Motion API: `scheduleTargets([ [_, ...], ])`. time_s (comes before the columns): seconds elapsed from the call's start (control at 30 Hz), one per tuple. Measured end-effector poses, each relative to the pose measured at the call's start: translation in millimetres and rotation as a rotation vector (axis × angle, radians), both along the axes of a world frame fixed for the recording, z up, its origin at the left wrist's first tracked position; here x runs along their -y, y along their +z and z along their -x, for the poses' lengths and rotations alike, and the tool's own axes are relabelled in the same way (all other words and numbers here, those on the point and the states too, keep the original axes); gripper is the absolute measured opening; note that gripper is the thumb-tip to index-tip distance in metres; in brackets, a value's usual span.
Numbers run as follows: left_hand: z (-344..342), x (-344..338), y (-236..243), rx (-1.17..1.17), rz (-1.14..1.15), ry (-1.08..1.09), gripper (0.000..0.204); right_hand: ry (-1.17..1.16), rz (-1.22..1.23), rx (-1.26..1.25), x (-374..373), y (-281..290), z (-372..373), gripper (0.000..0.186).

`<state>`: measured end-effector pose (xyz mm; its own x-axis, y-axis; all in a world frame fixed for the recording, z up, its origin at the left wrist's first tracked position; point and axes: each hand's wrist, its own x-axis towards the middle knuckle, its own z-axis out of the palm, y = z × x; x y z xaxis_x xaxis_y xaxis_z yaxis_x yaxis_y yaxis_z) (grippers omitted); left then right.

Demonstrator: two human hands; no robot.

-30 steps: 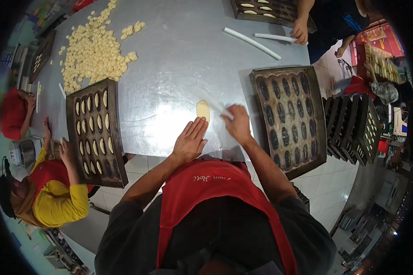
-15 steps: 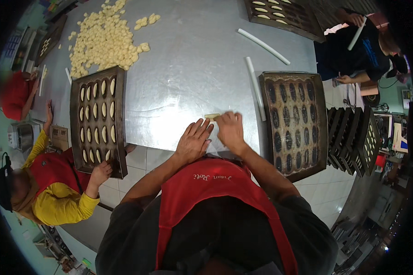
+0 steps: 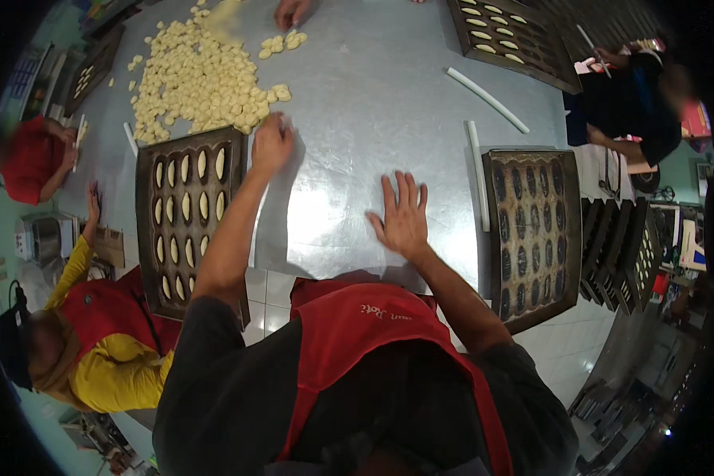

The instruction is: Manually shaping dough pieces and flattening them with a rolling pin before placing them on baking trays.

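My left hand point(image 3: 272, 144) has its fingers curled closed beside the far right corner of a dark metal baking tray point(image 3: 234, 300). Any object inside its grip is hidden. Slender pale dough strips point(image 3: 186, 206) lie in rows of the tray's hollows, partly covered by my left forearm. Just beyond that hand spreads a heap of small dough balls point(image 3: 202, 79). On the shiny metal table point(image 3: 349, 119), my right hand point(image 3: 404, 218) rests palm down, fingers apart, holding nothing.
To the right stands a second baking tray point(image 3: 535, 230) with bare dark hollows. White rods point(image 3: 488, 99) lie near it. Across the table another person's hand point(image 3: 292, 12) reaches over several dough balls point(image 3: 282, 44). A person in yellow sleeves point(image 3: 119, 357) stands close on my left.
My left hand has moved left and away from me, toward the dough heap. My right hand has flattened out. The short dough piece between them is out of sight. A hand appears across the table.
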<state>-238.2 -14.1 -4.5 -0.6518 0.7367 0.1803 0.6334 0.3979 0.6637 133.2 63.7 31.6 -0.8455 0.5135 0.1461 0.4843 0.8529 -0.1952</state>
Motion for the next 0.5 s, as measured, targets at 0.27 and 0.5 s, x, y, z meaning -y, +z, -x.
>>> scheduleTargets([
  [0.27, 34, -60, 2, -0.333, 0.108, 0.130, 0.021, -0.016, 0.448, -0.356, 10, 11, -36, 0.047],
  [0.5, -127, -1, 22, 0.495, -0.247, -0.054, 0.015, -0.287, 0.365, -0.510, -35, 18, -89, 0.025],
])
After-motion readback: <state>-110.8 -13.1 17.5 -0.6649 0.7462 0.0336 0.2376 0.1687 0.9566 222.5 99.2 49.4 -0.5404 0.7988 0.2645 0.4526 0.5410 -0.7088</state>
